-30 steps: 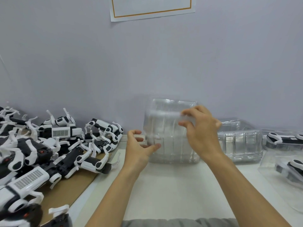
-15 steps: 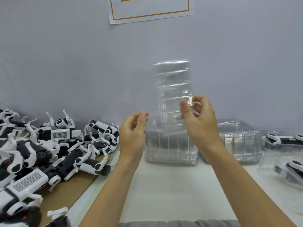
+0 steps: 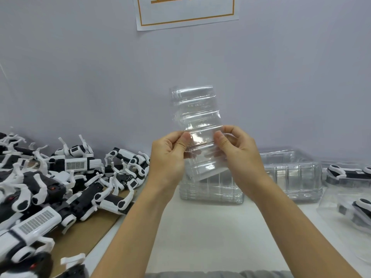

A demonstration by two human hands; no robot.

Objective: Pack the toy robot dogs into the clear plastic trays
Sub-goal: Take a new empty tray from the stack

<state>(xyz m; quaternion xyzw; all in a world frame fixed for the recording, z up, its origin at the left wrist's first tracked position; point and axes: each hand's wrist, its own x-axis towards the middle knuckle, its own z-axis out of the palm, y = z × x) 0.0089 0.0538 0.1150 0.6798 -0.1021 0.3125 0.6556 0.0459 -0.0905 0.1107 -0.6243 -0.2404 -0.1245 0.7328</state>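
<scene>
Plain pale grey wall (image 3: pixel 80 77) behind white table (image 3: pixel 210 237); orange-bordered paper notice (image 3: pixel 186 11) fixed high on wall; lighting even.

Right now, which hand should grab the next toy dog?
Probably the left hand: the toy dogs are piled on its side. The right hand can keep holding the clear tray.

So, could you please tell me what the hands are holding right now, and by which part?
Both hands hold one clear plastic tray upright above the table: the left hand and the right hand pinch its lower part from either side.
</scene>
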